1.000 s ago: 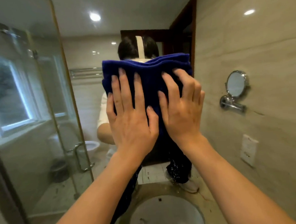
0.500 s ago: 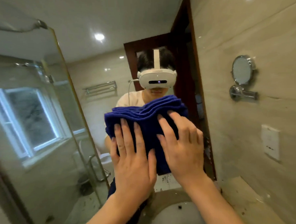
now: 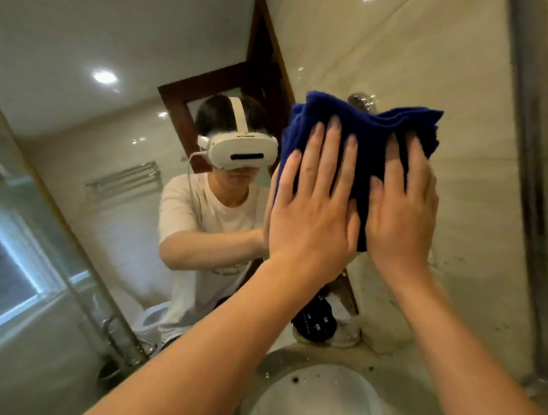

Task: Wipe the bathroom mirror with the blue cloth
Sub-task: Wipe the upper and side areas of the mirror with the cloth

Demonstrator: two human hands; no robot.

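A folded dark blue cloth (image 3: 362, 129) lies flat against the bathroom mirror (image 3: 108, 216), right of centre. My left hand (image 3: 311, 211) presses on the cloth's left part with straight, spread fingers. Beside it, my right hand (image 3: 403, 207) presses the cloth's right part, fingers also flat. The lower middle of the cloth is hidden behind both hands. The mirror fills most of the view and reflects a person in a white shirt with a headset.
A white sink basin (image 3: 314, 398) sits below the hands in a speckled counter. The mirror's right edge (image 3: 532, 193) runs down the right side. Reflected are a glass shower screen (image 3: 78, 249), a window, a toilet and a dark wooden door.
Both hands have slid the cloth down from the top of the mirror, then to the right and a little up. The view has tilted upward.
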